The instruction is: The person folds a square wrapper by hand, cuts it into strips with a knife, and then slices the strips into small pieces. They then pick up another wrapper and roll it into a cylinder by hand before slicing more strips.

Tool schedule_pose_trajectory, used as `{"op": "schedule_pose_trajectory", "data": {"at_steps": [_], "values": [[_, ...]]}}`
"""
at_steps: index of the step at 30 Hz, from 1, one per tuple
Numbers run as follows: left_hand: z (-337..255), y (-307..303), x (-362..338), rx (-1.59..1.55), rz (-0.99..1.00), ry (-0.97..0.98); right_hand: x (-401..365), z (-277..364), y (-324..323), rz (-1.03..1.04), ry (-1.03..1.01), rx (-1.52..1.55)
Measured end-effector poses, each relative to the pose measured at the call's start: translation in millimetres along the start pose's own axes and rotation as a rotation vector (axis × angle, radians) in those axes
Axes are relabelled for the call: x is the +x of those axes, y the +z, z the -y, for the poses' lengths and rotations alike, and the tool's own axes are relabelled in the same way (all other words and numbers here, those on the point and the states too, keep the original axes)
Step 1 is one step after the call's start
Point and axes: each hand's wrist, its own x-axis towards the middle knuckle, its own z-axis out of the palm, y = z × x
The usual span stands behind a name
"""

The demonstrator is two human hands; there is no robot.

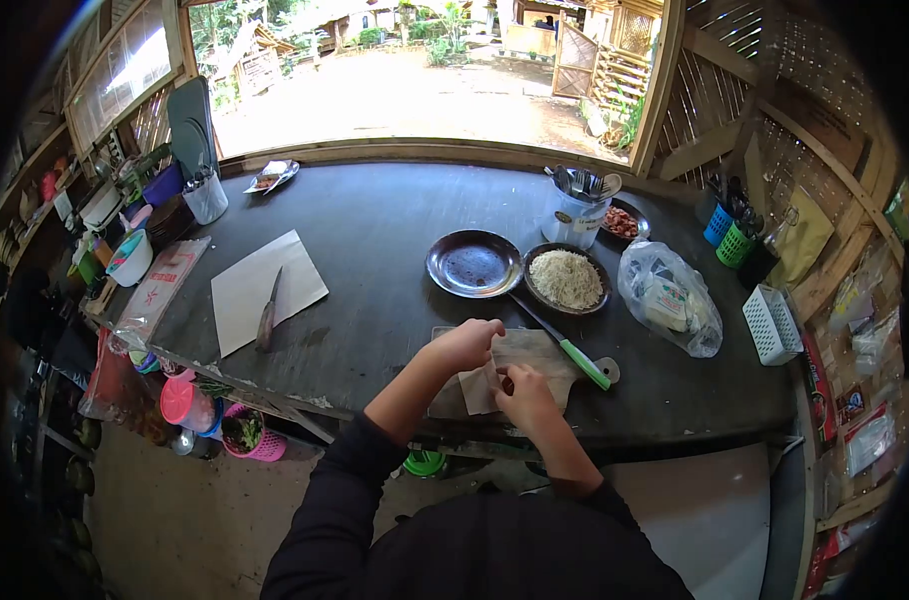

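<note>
Both hands are over a wooden cutting board (535, 350) at the near edge of the dark table. My left hand (467, 345) has its fingers bent together at a thin brownish sheet (478, 392). Close beside it, my right hand (525, 392) has its fingers curled at the sheet's right side. What lies between the fingertips is too small to make out. A green-handled knife (580, 358) rests across the board's right part, its blade pointing to the plates. Behind the board are an empty dark plate (474, 264) and a plate of whitish shreds (566, 280).
Left on the table, a knife (270, 312) lies on white paper (245, 290). A utensil tub (575, 218), a plate of reddish pieces (623, 221) and a plastic bag (672, 300) stand at the right. A white basket (772, 325) is near the right edge.
</note>
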Motion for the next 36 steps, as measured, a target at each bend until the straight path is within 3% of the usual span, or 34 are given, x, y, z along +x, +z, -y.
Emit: {"op": "schedule_pose_trajectory", "data": {"at_steps": [10, 13, 15, 19, 22, 25, 28, 34, 36], "values": [[-25.2, -5.0, -5.3, 0.224, 0.062, -0.148, 12.3, 11.2, -8.0, 0.120, 0.192, 0.064], [-7.4, -1.7, 4.3, 0.144, 0.080, -0.080, 17.8, 6.7, -8.4, 0.173, 0.236, 0.091], [-6.2, -9.2, 6.8, 0.067, 0.216, -0.070, 20.7, 0.8, -6.3, 0.166, 0.220, 0.075], [-9.9, -21.4, -0.4, -0.025, 0.228, -0.064, 19.2, -4.3, -5.1, 0.127, 0.192, 0.054], [-13.3, -28.9, -8.9, -0.185, 0.163, 0.012, 17.2, -9.0, -1.6, 0.065, 0.175, 0.064], [-20.5, -32.7, -17.6, -0.327, 0.013, 0.246, 14.9, -12.4, -5.4, 0.040, 0.154, 0.136], [-36.4, -37.8, -28.1, -0.392, -0.103, 0.242, 11.3, -9.5, -24.9, -0.013, 0.076, 0.149], [-7.7, 6.2, -34.6, -0.444, -0.349, 0.259, 10.1, -30.0, -42.0, -0.175, -0.141, 0.188], [1.6, 19.1, -34.4, -0.368, -0.361, 0.238, 14.3, -41.6, -36.4, -0.176, -0.229, 0.027]]}}
